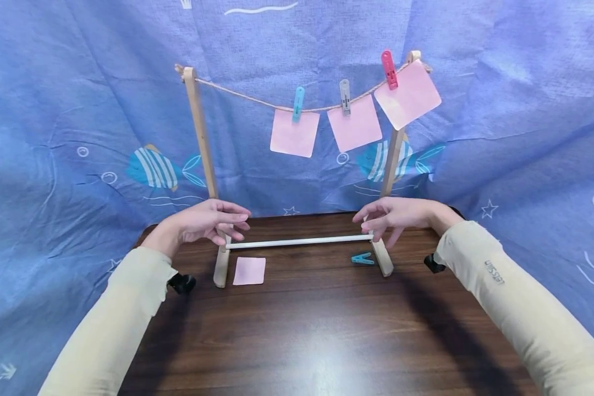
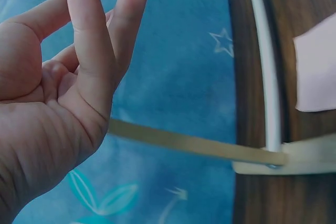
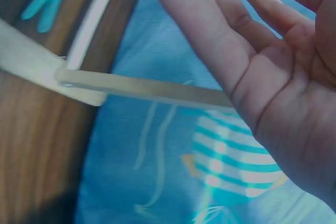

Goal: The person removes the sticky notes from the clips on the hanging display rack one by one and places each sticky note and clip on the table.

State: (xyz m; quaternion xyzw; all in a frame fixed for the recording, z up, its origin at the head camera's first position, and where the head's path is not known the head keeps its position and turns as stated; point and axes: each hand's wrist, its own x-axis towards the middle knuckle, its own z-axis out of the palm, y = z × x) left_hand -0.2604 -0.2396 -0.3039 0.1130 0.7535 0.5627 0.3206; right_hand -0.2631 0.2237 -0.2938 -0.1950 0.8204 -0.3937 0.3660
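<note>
My left hand hovers by the left post of a wooden stand, fingers loosely bent and holding nothing. My right hand is likewise bare beside the right post, fingers relaxed. Below the left hand a pink paper square lies flat on the table. A teal clothespin lies near the stand's right foot. Along the sagging string hang three pink squares: one under a blue clothespin, one under a grey clothespin, and one at the right end under a red clothespin.
A white rod joins the stand's two feet low across the dark wooden table. Behind the stand hangs a blue cloth with printed fish. The right foot points toward the front.
</note>
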